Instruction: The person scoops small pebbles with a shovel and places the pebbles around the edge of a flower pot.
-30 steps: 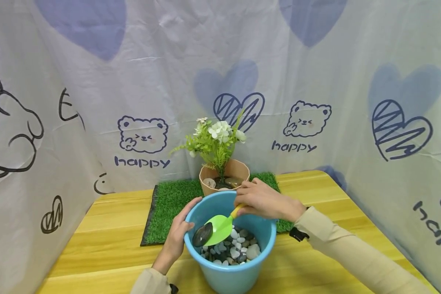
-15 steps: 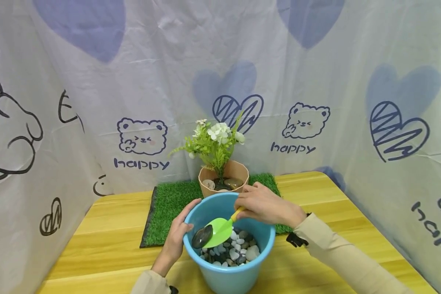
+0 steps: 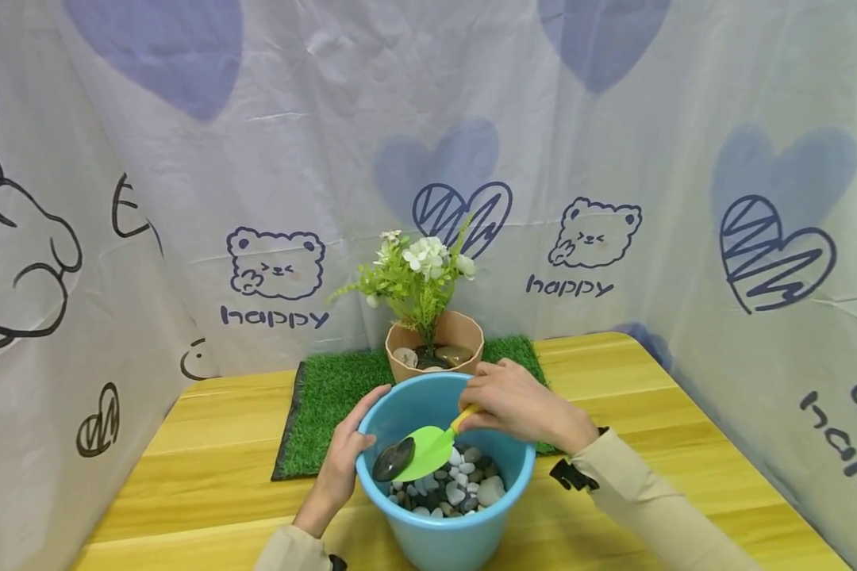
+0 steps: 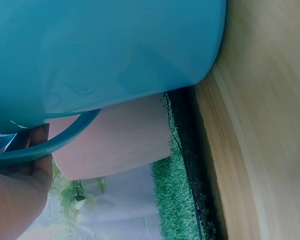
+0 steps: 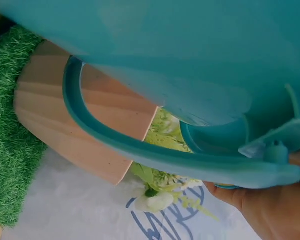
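Observation:
A light blue bucket [image 3: 448,543] stands upright in the head view, with grey and white pebbles [image 3: 464,488] inside. My left hand [image 3: 339,458] grips its left rim, thumb over the inner edge. From the right, my right hand [image 3: 517,404] holds a small trowel [image 3: 432,450] by its yellow handle. The trowel's green blade is inside the bucket, its tip at a large dark stone [image 3: 394,460] near the left wall. Whether the stone rests on the blade is unclear. The bucket's blue carrying handle [image 5: 140,150] hangs outside in the right wrist view.
Behind the bucket, a tan flowerpot [image 3: 403,369] with white flowers [image 3: 428,255] and stones stands on a green turf mat [image 3: 328,412]. Yellow wooden tabletop [image 3: 207,452] surrounds the mat. A printed cloth [image 3: 371,79] hangs at the back and sides.
My right hand and wrist have sunk a little, and the trowel has tilted slightly with them. The dark stone stays at the blade's tip; my left hand keeps its place on the rim.

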A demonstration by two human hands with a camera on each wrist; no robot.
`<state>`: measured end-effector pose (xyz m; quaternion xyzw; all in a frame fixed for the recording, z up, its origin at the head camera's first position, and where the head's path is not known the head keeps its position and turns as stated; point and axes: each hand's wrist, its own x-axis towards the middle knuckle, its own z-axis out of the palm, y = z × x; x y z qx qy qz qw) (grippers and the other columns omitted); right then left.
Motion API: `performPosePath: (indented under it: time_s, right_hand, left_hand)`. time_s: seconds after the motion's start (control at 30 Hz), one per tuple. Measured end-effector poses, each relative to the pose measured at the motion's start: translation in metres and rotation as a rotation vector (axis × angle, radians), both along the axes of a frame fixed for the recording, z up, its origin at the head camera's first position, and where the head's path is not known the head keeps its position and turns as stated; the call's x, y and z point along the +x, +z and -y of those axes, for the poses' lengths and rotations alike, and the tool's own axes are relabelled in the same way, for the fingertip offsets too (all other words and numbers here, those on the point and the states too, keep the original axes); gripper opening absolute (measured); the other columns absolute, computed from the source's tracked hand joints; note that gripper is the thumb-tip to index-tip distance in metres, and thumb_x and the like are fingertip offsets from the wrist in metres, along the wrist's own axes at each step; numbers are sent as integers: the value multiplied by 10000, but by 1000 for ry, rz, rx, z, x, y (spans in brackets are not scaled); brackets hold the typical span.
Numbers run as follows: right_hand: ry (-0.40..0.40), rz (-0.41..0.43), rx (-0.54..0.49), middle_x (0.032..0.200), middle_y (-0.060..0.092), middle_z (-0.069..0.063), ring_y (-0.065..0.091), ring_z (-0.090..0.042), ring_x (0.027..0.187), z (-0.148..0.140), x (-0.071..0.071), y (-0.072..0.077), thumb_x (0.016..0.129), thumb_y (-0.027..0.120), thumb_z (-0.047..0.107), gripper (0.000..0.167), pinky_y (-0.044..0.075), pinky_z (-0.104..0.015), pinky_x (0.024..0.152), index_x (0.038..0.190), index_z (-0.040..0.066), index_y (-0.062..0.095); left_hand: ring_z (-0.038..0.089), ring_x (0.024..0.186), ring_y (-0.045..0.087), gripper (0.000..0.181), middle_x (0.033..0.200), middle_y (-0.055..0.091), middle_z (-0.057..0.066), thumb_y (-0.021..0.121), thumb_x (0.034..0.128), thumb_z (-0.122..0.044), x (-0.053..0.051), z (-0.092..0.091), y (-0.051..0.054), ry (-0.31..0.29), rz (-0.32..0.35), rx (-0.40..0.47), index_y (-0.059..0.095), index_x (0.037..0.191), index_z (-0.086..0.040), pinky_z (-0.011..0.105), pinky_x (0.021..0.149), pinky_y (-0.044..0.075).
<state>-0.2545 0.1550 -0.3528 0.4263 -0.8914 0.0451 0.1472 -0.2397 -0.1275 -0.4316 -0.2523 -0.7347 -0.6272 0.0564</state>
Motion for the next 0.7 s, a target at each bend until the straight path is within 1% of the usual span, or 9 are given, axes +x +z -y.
performPosePath:
  time_s: [0.07,0.3,0.47,0.7]
  right_hand:
    - [-8,1,-10,878,673,201,399,-51,773,0,1,0,873,621,496,230,310,-258,721,937,301,724]
    - [-16,2,-33,860,670,201,380,-49,747,2,1,-2,867,627,499,230,295,-249,705,927,303,730]
    - [-21,-7,-37,850,669,206,388,-46,752,2,2,-2,858,632,506,243,293,-244,700,931,300,739]
    - [-56,0,-57,863,670,197,410,-41,770,0,5,-3,855,630,515,265,301,-230,684,945,296,749]
  left_hand:
    - [408,1226,543,688,1440,498,173,345,815,-84,0,0,0,-5,-4,-2,407,1496,-163,400,945,499]
    - [399,1202,562,689,1427,514,165,352,811,-83,0,1,1,7,-24,-7,407,1496,-126,382,932,506]
    - [399,1210,558,686,1431,511,166,348,817,-86,1,1,0,2,-14,-15,411,1495,-170,398,940,501]
    - [399,1212,556,680,1428,514,165,356,820,-89,0,2,0,2,-27,-20,409,1496,-144,392,939,500]
